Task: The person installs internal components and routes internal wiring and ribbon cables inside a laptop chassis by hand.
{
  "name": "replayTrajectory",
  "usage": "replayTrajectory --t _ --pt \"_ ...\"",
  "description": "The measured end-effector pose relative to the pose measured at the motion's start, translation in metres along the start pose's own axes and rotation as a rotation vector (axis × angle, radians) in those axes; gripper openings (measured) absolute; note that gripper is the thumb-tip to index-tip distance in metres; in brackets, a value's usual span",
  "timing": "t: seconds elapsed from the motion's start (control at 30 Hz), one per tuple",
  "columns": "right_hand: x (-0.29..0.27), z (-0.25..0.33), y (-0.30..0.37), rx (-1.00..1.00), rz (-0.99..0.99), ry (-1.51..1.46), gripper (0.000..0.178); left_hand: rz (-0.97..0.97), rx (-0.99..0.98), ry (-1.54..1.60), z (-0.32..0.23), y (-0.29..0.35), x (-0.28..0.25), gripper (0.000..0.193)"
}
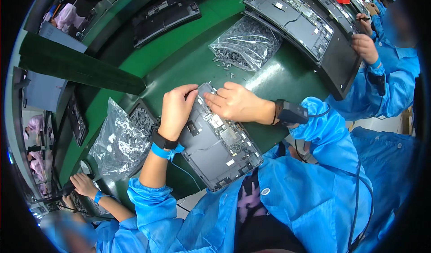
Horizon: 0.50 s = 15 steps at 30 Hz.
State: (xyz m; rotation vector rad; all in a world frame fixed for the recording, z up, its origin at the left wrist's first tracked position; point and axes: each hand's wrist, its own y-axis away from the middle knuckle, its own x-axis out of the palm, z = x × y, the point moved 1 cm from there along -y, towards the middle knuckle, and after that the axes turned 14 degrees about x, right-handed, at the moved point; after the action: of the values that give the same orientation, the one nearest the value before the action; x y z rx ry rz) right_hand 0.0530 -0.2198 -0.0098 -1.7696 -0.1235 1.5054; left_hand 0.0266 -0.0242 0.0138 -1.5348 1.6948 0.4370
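Note:
An opened grey laptop base (215, 150), inside up, lies tilted on the green belt in front of me. My left hand (176, 109) rests on its far left corner, fingers curled onto the edge. My right hand (233, 102) presses its fingers on the same far corner from the right, the fingertips of both hands almost meeting. Whether a small part sits between the fingers is hidden. Both wrists carry bands: a blue strap with a black watch-like unit on the left, a black device on the right.
A clear bag of small grey parts (247, 44) lies beyond my hands, loose pieces spilled beside it. Another bag (119, 141) lies at my left. Other open laptop bases (296, 17) (164, 15) sit further along the belt. Co-workers' hands work at the right (366, 46) and lower left (83, 183).

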Motion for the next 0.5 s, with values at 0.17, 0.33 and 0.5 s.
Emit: replayTrajectory --t 0.17,0.33,0.5 --pt "-0.005 0.003 -0.004 -0.014 0.101 -0.013 0.023 -0.059 0.092 -0.099 0.001 -0.001 0.004 0.017" --pt "-0.006 0.016 -0.011 0.021 0.284 0.113 0.024 0.003 0.033 -0.082 0.004 -0.005 -0.002 0.017" --pt "0.001 -0.011 -0.002 -0.033 0.198 -0.049 0.024 0.151 -0.116 0.136 0.011 -0.016 -0.014 0.017"
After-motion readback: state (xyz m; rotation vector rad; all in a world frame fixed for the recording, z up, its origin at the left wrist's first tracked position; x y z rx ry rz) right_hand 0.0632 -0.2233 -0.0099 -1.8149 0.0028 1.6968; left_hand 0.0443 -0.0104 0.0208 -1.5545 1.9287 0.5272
